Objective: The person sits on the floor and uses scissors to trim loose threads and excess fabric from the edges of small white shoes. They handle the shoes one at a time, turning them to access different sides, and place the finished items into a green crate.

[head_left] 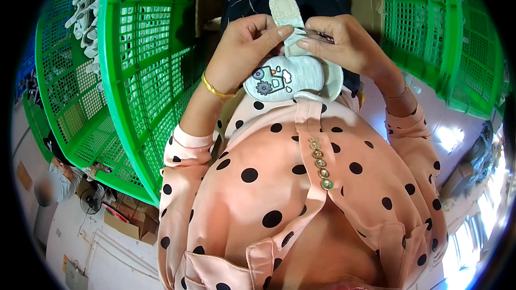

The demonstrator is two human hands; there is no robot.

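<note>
A small light-grey cloth baby shoe (306, 72) with a printed tractor and cloud lies against my lap. Its pale strap (285, 9) stands up away from me. My left hand (252, 43) is closed, pinching the strap between thumb and fingers. Close beside it, my right hand (344, 40) is closed around small metal snips (313, 33), whose thin pointed blades reach to the strap next to my left thumb. The handles are mostly hidden in my right palm.
Tall green plastic crates (110, 75) stand close on my left, with several grey cloth pieces (86, 8) in one. Another green crate (424, 37) rises on my right. Farther off at lower left are a person (64, 180), a fan (91, 198) and a cardboard box (123, 224).
</note>
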